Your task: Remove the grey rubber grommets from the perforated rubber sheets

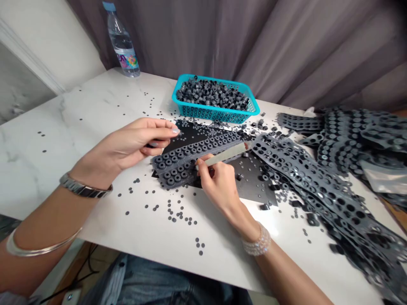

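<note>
A grey moulded rubber sheet (182, 157) with rows of raised ring-shaped pieces lies on a black mat (257, 186). My right hand (219, 180) grips a pale, flat, stick-like tool (227, 153) like a pen. Its lower tip points down at the sheet's near rows, and its other end slants up to the right. My left hand (136, 142) hovers just above the sheet's left end, thumb and fingertips drawn together. Whether something small sits between those fingers is hidden. Small dark discs (174, 218) lie scattered around the sheet.
A turquoise basket (216, 111) full of short dark rubber tubes stands behind the mat. Punched-out rubber sheets (313, 182) are heaped along the right side, with loose tubes beside them. A water bottle (125, 53) stands at the back left of the white table (104, 228).
</note>
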Demonstrator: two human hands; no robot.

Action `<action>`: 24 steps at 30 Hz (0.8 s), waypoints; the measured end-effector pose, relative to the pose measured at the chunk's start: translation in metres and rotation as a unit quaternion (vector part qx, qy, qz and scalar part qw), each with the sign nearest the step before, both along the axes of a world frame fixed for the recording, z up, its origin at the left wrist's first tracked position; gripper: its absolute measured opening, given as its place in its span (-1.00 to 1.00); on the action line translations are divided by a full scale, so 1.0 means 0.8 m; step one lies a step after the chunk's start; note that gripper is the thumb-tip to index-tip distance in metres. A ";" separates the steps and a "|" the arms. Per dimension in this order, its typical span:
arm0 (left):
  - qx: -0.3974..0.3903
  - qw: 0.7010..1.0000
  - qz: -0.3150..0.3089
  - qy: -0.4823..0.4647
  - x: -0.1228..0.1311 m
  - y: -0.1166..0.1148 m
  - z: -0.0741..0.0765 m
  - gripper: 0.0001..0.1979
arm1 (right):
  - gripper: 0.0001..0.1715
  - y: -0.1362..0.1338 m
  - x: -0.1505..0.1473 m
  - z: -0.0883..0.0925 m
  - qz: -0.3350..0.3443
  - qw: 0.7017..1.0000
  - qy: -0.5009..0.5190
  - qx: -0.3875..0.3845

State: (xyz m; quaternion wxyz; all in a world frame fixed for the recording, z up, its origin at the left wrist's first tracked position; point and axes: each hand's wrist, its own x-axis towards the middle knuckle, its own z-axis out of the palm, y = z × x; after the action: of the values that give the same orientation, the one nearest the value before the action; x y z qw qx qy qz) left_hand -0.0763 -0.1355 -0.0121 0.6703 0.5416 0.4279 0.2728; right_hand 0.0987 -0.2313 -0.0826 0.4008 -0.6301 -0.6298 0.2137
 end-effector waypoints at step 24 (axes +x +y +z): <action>-0.284 0.921 0.084 -0.254 0.022 0.005 -0.041 -0.83 | -0.62 0.003 0.009 0.008 -0.035 0.988 0.149 -0.011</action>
State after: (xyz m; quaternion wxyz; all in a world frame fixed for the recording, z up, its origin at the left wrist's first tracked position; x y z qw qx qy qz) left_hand -0.0587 -0.1317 -0.0448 0.8566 0.2030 0.3466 0.3239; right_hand 0.1062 -0.2285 -0.0760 0.4908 -0.6172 -0.5379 0.2981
